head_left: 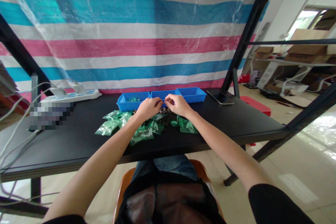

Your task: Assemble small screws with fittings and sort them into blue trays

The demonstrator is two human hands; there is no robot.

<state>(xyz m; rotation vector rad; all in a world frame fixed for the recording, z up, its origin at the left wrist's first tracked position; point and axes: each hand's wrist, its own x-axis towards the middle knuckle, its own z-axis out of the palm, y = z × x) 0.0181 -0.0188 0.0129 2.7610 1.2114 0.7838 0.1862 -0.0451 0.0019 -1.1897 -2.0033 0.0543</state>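
Observation:
My left hand (149, 107) and my right hand (178, 105) meet fingertip to fingertip above the black table, each closed in a pinch. Whatever is between their fingers is too small to make out. Just under them lies a heap of small dark metal pieces (166, 119), which look like screws. Around it are green plastic packets (143, 133) with pale slim pieces inside; several more packets (111, 124) spread to the left and a few lie under my right wrist. Right behind the hands stands a row of three blue bins (191, 94). The left bin holds some green packets; my hands partly cover the middle one.
A smartphone (220, 97) lies on the table (225, 122) to the right of the bins. At the left are a white power strip (73, 96) with plugs and cables, and a blurred-out object (51, 115). Striped sheeting (136, 49) hangs behind, between black frame posts.

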